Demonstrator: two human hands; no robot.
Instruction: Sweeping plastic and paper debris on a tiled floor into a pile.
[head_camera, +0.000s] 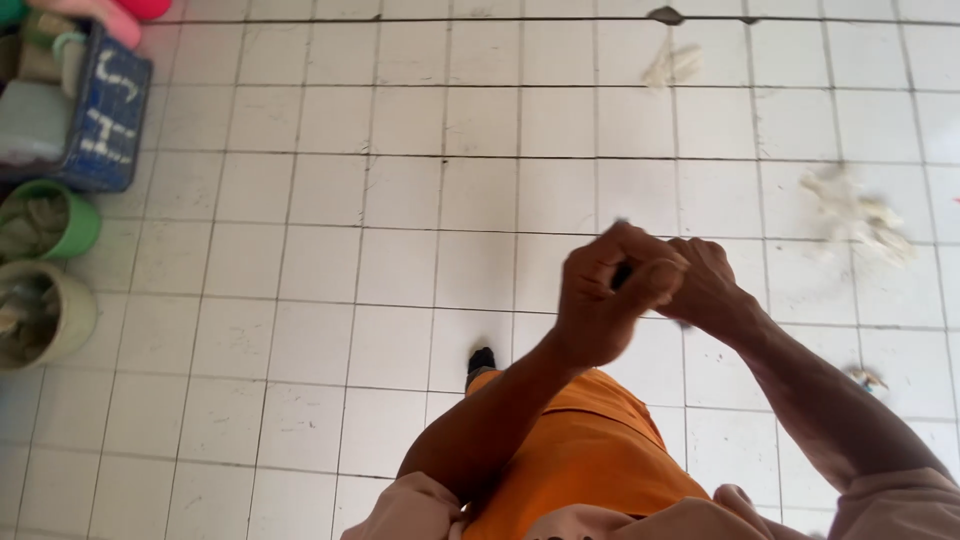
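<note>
While both fists meet at frame centre, left hand (600, 300) and right hand (708, 285) are clenched together on a small dark object (621, 275), mostly hidden; kind unclear. Orange cloth garment (580, 450) below. Glossy white square-tiled floor (400, 200), pale fibrous scraps (860, 215) right. Green round plastic cups (45, 225) and blue plastic crate (95, 110), upper left.

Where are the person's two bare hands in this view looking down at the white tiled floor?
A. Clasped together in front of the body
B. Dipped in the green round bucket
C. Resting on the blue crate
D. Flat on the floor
A: the left hand and right hand meet closed around a small dark thing above the white tiled floor, far from the green round bucket and blue crate.
</note>
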